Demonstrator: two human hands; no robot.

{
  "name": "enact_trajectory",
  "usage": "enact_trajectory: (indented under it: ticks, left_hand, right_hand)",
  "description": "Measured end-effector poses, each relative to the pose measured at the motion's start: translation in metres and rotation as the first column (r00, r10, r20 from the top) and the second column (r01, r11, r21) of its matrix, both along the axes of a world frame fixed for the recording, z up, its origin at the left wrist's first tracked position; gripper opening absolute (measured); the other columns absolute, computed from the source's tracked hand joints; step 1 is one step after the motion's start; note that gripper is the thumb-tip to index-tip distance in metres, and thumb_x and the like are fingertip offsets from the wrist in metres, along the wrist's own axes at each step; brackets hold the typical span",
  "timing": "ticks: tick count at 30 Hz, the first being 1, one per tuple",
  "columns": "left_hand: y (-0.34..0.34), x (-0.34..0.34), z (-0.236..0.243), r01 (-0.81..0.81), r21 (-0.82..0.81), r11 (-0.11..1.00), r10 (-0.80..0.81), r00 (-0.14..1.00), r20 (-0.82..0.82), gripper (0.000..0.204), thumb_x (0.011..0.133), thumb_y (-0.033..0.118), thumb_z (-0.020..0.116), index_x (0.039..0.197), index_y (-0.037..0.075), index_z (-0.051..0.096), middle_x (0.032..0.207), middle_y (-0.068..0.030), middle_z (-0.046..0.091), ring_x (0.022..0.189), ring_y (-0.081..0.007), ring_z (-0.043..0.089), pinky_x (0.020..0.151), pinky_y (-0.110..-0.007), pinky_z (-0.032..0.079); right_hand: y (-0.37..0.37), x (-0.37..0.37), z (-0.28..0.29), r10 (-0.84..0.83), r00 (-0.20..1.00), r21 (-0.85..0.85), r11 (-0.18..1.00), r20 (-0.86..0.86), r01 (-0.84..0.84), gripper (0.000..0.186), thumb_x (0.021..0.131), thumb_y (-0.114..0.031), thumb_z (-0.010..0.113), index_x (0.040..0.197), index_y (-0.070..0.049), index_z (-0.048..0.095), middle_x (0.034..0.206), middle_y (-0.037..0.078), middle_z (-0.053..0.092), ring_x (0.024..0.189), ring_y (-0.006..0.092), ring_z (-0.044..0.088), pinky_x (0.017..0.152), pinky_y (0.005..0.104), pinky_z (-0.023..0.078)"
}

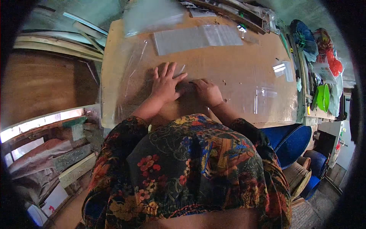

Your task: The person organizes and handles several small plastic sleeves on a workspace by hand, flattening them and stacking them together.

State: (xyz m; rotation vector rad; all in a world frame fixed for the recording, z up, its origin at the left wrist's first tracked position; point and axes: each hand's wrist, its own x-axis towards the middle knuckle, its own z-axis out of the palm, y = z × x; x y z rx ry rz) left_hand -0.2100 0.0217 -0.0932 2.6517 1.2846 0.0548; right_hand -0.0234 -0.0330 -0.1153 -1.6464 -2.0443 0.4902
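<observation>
left hand: lies palm down with fingers splayed on the worktop, gripping nothing; left hand (164,86) is left of centre.
right hand: right hand (207,91) is just beside it, fingers curled down; whether they clench on something small and dark cannot be told.
clear film: clear film (131,63) lies across the tan worktop (111,76), its shiny creases showing left of the left hand.
pale strip: a small pale strip (182,68) lies near the left fingertips.
bags beyond the hands: greyish plastic bags (179,40) lie flat, near a hazy clear plastic stack (152,19).
right side: small clear bags (263,93) lie on the worktop; a lime-green basket (323,97) stands past its edge.
below right: blue bins (291,143) sit beside the worktop.
</observation>
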Motion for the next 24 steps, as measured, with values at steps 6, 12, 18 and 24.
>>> enact_trajectory:
  ticks: [6, 12, 18, 24]
  left_hand:
    - [0.000, 0.001, -0.005, 0.005, 0.012, 1.000, -0.005, 1.000, 0.011, 0.060, 0.064, 0.037, 0.067, 0.120, 0.033, 0.047, 0.136, -0.0117, 0.023, 0.127, -0.0326, 0.017, 0.099, -0.057, 0.012]
    - [0.004, 0.002, -0.006, 0.053, 0.050, 0.997, -0.058, 0.994, 0.094, 0.056, 0.068, 0.041, 0.060, 0.119, 0.024, 0.048, 0.136, -0.0104, 0.026, 0.127, -0.0314, 0.019, 0.097, -0.059, 0.012]
    - [0.025, -0.004, -0.015, -0.023, -0.104, 0.994, 0.081, 0.803, 0.590, 0.042, 0.075, 0.005, 0.048, 0.117, 0.007, 0.047, 0.117, -0.0143, 0.048, 0.106, -0.0295, 0.048, 0.087, -0.041, 0.039]
    - [0.041, 0.046, 0.010, -0.194, -0.121, 0.974, 0.218, 0.632, 0.744, 0.032, 0.079, 0.001, 0.049, 0.111, 0.001, 0.047, 0.100, -0.0148, 0.057, 0.074, -0.0212, 0.060, 0.065, -0.031, 0.049]
  right_hand:
    - [-0.001, 0.004, -0.003, -0.014, 0.999, 0.042, 0.999, -0.041, 0.016, 0.018, 0.078, -0.008, 0.049, 0.094, -0.008, 0.056, 0.091, 0.013, 0.059, 0.077, 0.0298, 0.060, 0.063, 0.0374, 0.049]
    - [-0.012, 0.039, 0.031, -0.411, 0.840, 0.122, 0.870, -0.354, 0.477, 0.011, 0.075, -0.007, 0.062, 0.086, -0.005, 0.059, 0.076, 0.011, 0.062, 0.065, 0.0219, 0.061, 0.058, 0.0289, 0.048]
    - [-0.064, 0.125, 0.028, -0.464, 0.466, -0.127, 0.798, -0.754, 0.590, 0.016, 0.080, 0.001, 0.054, 0.095, -0.001, 0.053, 0.085, 0.007, 0.059, 0.077, 0.0145, 0.058, 0.064, 0.0241, 0.046]
    - [-0.121, 0.185, 0.045, -0.544, 0.149, -0.221, 0.555, -0.826, 0.802, 0.014, 0.080, -0.003, 0.058, 0.093, -0.001, 0.054, 0.085, 0.007, 0.059, 0.074, 0.0123, 0.057, 0.065, 0.0233, 0.045]
